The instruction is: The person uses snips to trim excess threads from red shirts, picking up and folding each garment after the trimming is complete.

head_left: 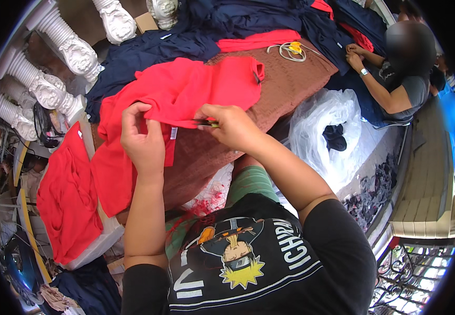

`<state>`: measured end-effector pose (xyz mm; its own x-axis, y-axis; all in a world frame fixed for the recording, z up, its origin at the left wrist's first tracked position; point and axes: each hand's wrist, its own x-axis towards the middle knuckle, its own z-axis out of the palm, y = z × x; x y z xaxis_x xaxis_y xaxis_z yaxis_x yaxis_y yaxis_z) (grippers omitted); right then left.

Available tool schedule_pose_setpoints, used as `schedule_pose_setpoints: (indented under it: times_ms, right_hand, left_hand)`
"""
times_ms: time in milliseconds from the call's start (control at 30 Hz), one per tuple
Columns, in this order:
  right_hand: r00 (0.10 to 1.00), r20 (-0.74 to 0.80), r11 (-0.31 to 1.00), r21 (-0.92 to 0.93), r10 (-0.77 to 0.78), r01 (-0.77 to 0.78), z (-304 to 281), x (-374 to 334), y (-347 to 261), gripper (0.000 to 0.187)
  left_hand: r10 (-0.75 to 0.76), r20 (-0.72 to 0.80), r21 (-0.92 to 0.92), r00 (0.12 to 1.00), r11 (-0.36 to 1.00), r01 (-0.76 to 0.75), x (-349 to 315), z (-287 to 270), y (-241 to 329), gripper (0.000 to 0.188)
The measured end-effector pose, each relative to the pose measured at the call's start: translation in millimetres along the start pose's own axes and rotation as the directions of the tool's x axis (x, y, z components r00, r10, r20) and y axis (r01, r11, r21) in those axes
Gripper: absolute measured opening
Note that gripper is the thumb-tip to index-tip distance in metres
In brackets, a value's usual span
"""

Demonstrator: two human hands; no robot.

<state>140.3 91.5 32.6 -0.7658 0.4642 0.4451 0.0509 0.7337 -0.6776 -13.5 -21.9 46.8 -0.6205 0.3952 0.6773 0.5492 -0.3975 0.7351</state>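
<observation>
A red garment [185, 86] is spread over the brown cloth-covered table in front of me. My left hand [146, 139] pinches its near edge, fingers closed on the fabric. Close to it on the garment is a small white label [174, 133]. My right hand [231, 126] is closed around a small pair of thread snips [206, 123], with dark blades and a yellow-green part showing. The blades point left along the garment's edge, right of my left hand. Whether they touch a thread is too small to tell.
Navy garments [148, 52] lie along the table's far side, near a yellow tape measure [294, 48]. Another red garment [72, 194] lies at left. A clear plastic bag [327, 131] stands at right, near a co-worker [403, 79] handling navy cloth. White balusters [75, 52] line the far left.
</observation>
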Motion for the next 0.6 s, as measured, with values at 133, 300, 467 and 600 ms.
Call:
schedule_pose_setpoints:
  times_ms: [133, 300, 467, 600]
  right_hand:
    - [0.975, -0.217, 0.974, 0.228, 0.044, 0.007, -18, 17, -10, 0.009]
    - [0.978, -0.103, 0.979, 0.112, 0.179, -0.168, -2, 29, 24, 0.013]
    - [0.992, -0.114, 0.993, -0.095, 0.061, -0.072, 25, 12, 45, 0.016]
    - [0.995, -0.095, 0.999, -0.017, 0.027, -0.029, 14, 3, 0, 0.017]
  left_hand:
    - [-0.509, 0.262, 0.09, 0.82, 0.859, 0.504, -18, -29, 1, 0.014]
    - [-0.521, 0.621, -0.148, 0.586, 0.656, 0.74, -66, -48, -3, 0.024]
    - [-0.571, 0.603, -0.179, 0.556, 0.583, 0.793, -68, -44, -3, 0.032]
    - [-0.556, 0.591, -0.232, 0.585, 0.577, 0.783, -69, -45, -6, 0.032]
